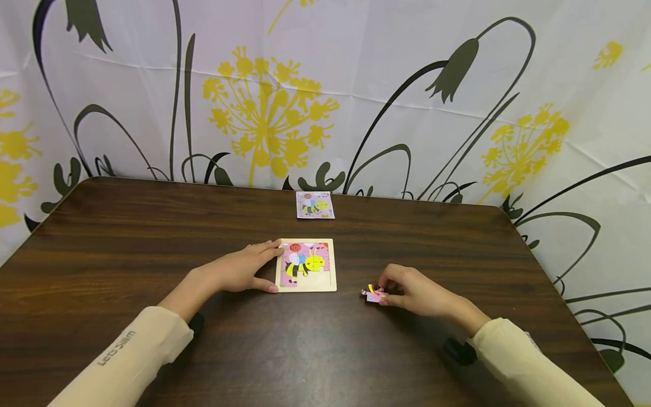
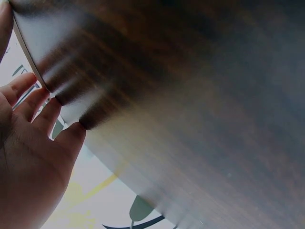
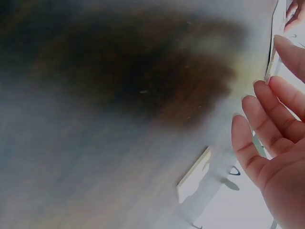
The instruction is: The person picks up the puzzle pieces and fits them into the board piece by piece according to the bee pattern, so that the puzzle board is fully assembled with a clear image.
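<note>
A wooden puzzle tray [image 1: 331,271] with a bee picture lies in the middle of the dark table [image 1: 127,237]; its lower row shows bare wood. My left hand [image 1: 239,272] rests flat against the tray's left edge, with straight fingers at the top corner and the thumb at the bottom corner. In the left wrist view those fingertips [image 2: 45,107] touch the table beside the tray's rim [image 2: 26,50]. My right hand [image 1: 409,289] sits right of the tray, fingertips next to a small pink puzzle piece [image 1: 374,294]. In the right wrist view the fingers [image 3: 267,119] are relaxed and apart from the piece [image 3: 193,181].
A small picture card [image 1: 315,204] of the same bee lies near the table's far edge. A floral curtain [image 1: 325,85] hangs behind the table. Both cream sleeves [image 1: 127,362] reach in from the near edge.
</note>
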`<action>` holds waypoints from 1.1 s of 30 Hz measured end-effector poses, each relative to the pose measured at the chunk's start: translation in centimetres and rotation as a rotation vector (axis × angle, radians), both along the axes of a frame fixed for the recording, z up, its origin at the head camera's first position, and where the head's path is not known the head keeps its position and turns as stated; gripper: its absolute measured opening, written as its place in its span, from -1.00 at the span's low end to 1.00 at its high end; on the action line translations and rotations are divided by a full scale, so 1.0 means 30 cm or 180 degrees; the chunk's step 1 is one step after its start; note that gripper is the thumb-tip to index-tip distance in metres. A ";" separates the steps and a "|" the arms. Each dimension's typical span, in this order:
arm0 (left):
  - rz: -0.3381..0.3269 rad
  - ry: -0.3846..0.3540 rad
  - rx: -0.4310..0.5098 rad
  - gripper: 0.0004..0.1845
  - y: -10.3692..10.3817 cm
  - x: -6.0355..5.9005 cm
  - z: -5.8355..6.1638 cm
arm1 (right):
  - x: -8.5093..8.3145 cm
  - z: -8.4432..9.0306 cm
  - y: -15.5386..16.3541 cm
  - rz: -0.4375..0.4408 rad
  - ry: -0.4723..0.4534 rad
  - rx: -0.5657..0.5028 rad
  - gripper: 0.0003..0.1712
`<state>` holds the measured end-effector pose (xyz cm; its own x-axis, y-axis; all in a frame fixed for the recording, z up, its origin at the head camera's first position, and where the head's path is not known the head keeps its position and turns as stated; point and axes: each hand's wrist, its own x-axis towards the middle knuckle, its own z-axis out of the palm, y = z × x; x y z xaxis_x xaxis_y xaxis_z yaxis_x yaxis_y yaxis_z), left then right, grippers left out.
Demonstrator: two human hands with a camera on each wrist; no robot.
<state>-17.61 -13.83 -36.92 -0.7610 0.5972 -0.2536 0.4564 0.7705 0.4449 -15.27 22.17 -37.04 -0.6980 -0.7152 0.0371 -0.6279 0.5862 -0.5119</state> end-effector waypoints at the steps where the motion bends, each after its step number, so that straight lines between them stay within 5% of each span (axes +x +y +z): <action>1: 0.0005 -0.0007 0.0000 -0.10 0.000 -0.001 0.000 | -0.004 0.001 -0.006 0.0021 0.0006 0.0006 -0.78; 33: 0.0006 -0.0003 -0.0001 -0.11 -0.001 0.003 0.003 | -0.087 0.020 -0.294 0.0216 0.0142 0.0124 -0.78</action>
